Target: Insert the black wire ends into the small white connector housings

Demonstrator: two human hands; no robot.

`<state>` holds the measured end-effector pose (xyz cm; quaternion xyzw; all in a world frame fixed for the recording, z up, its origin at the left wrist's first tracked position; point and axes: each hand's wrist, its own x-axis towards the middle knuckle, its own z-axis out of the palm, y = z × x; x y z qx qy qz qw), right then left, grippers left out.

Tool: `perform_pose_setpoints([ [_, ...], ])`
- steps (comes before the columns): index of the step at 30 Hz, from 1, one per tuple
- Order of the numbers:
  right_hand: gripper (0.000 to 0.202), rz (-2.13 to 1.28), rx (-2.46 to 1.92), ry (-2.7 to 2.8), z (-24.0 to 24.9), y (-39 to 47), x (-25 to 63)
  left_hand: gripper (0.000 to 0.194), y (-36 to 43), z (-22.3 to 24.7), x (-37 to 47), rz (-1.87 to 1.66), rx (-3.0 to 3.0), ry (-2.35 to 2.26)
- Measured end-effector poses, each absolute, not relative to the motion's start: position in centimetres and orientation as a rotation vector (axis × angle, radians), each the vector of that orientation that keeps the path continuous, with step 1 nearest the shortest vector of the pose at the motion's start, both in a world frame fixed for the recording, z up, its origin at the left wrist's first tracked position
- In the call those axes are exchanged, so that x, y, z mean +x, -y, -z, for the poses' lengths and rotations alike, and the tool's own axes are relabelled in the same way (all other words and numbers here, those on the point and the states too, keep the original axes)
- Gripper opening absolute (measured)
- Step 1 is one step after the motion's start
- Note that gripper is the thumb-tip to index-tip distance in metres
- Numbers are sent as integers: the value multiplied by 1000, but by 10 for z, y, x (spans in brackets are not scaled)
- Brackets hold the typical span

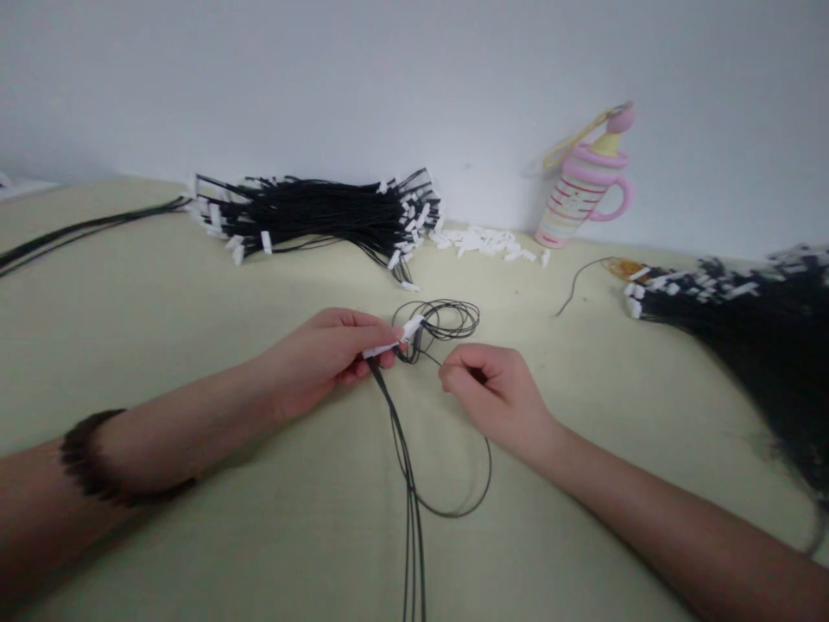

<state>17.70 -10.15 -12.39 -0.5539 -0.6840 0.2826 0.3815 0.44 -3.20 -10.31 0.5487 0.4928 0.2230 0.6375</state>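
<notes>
My left hand [353, 345] pinches white connectors [413, 327] between thumb and fingers. Several black cords [408, 466] hang from them toward the front edge of the view. Just behind and to the right, thin black cord lies in loose loops [453, 318]. My right hand [489, 389] is closed in a pinch on a thin black cord [428, 356] that runs over from the connectors. A wide loop of the cord curves below the right hand.
A bundle of black cords with white ends [317, 212] lies at the back, beside loose white pieces [483, 242]. A pink striped cup [579, 194] leans near the wall. Many more black cords [744, 328] lie at the right, next to brownish-orange bands [623, 269].
</notes>
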Motion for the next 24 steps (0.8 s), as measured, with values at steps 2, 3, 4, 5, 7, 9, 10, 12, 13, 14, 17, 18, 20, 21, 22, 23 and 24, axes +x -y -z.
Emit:
perform_pose_setpoints([
  [2, 19, -718, -1407, 1742, 124, 101, 177, 17, 32, 103, 4, -512, 1252, -1128],
  [3, 19, -715, -1402, 1741, 125, 101, 177, 17, 32, 104, 4, -513, 1251, -1128],
  [4, 19, -712, -1400, 1740, 125, 101, 177, 18, 32, 104, 4, -514, 1249, -1127],
  [5, 19, -710, -1399, 1738, 125, 102, 177, 18, 32, 104, 4, -515, 1247, -1127],
  [7, 19, -706, -1400, 1734, 125, 102, 177, 19, 32, 104, 4, -515, 1247, -1125],
  [9, 19, -706, -1396, 1736, 125, 103, 177, 18, 32, 103, 4, -509, 1252, -1127],
  [10, 19, -709, -1393, 1737, 125, 103, 177, 18, 32, 103, 4, -508, 1254, -1127],
  [12, 20, -715, -1394, 1735, 124, 103, 178, 18, 32, 103, 5, -507, 1258, -1127],
  [13, 20, -721, -1396, 1733, 124, 103, 178, 18, 32, 103, 5, -510, 1260, -1128],
  [14, 20, -724, -1398, 1730, 124, 103, 178, 18, 32, 103, 5, -515, 1263, -1131],
  [17, 20, -727, -1383, 1734, 124, 102, 178, 19, 33, 104, 5, -533, 1280, -1139],
  [18, 20, -725, -1374, 1740, 124, 102, 178, 20, 33, 104, 5, -537, 1286, -1138],
  [20, 19, -722, -1363, 1752, 125, 102, 178, 20, 33, 106, 4, -545, 1306, -1139],
  [21, 19, -722, -1360, 1757, 125, 102, 178, 20, 33, 106, 4, -551, 1323, -1140],
  [22, 19, -719, -1359, 1763, 125, 102, 178, 20, 34, 107, 5, -561, 1346, -1144],
  [23, 19, -715, -1360, 1766, 125, 102, 178, 20, 35, 107, 5, -574, 1374, -1150],
  [24, 19, -709, -1362, 1768, 125, 102, 177, 20, 36, 107, 6, -593, 1402, -1161],
])
